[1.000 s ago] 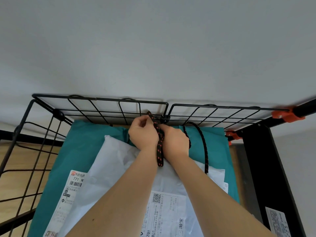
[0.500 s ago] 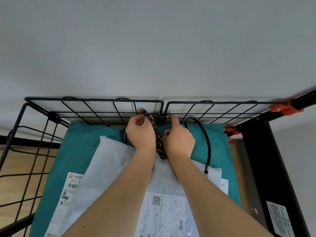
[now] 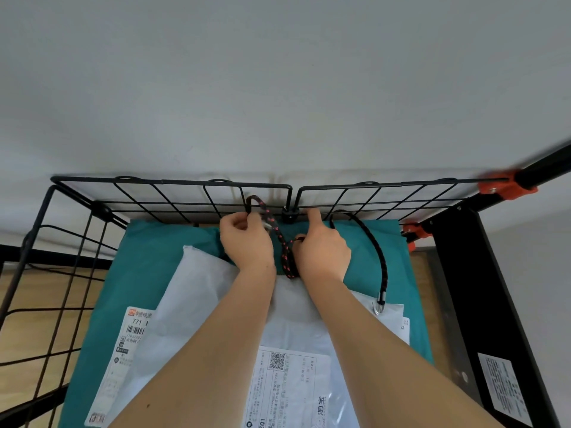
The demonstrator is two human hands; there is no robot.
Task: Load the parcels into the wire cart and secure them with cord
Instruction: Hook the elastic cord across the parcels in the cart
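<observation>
A black wire cart [image 3: 173, 182] holds a teal parcel [image 3: 145, 267] with a white parcel [image 3: 200, 301] and its shipping label on top. A black cord with red flecks [image 3: 285, 257] loops over the cart's far wire panel. My left hand [image 3: 245, 242] pinches the cord's hooked end by the panel. My right hand [image 3: 323, 248] holds the same cord lower down, index finger pointing at the panel. A second, plain black cord [image 3: 381, 261] arcs from the panel to the right, its metal hook [image 3: 378, 307] lying on the white parcel.
A black metal frame [image 3: 482, 288] with orange clamps [image 3: 506, 188] stands against the cart's right side. A grey wall fills the view beyond the cart. Wooden floor [image 3: 46, 291] shows through the left wire panel.
My hands have drawn apart. The flecked cord now loops higher over the far panel, and my right index finger has stretched toward the wire. The camera has tilted slightly.
</observation>
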